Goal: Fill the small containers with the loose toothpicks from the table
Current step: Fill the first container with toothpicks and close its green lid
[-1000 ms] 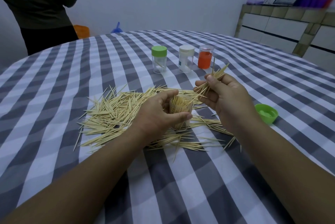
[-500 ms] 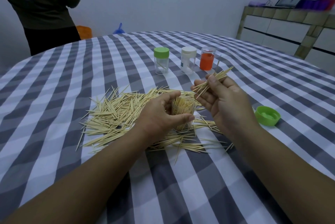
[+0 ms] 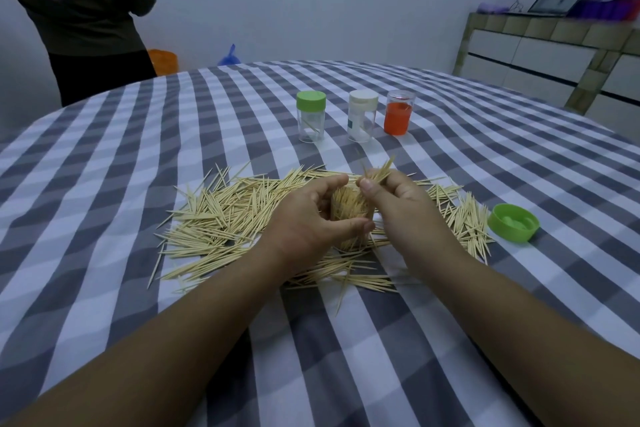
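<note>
while left hand [image 3: 304,219] grips clear cylinder [image 3: 349,215] | right hand [image 3: 391,198] pinches thin wooden toothpicks [image 3: 381,172]

Container [image 3: 348,215] base and rim hidden by left hand [image 3: 304,222]; bundle [image 3: 379,174] lower ends blurred, possibly inside it. Bystander [image 3: 83,11] cut off at top edge.

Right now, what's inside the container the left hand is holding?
The container in the left hand is packed with upright toothpicks, near full. The right hand pinches a small bundle over it. Fingers hide its rim and base.
</note>
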{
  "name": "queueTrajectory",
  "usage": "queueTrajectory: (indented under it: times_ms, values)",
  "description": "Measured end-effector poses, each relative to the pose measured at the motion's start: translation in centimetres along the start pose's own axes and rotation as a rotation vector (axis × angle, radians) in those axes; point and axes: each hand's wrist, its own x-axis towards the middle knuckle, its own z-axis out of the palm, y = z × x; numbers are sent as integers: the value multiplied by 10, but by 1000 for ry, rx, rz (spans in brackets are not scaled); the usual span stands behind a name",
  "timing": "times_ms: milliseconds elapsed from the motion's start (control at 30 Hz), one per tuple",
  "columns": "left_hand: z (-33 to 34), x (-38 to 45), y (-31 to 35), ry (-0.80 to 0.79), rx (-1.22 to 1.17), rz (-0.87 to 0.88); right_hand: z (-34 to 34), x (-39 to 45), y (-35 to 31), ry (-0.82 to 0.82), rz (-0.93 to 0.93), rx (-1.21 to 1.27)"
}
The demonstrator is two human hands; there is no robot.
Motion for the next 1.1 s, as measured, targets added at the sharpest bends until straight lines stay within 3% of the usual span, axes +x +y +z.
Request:
queueTrajectory:
  times_ms: [167, 567, 733, 967, 1100]
  values:
    - [-1, 0, 0, -2, -3, 1, -9, 0, -4, -55, -17, -70]
    - [-1, 0, -1, -1, 32, 7, -7, -5, -4, 77, -325, -105]
    - [-1, 1, -1, 3, 13, -4, -6, -2, -2, 77, -279, -251]
    - [0, 3, -4, 15, 17, 1, -7, -5, -9, -71, -143, -46]
    - [-1, 2, -2, 7, 19, -14, -22, 3, -8, -34, -103, -173]
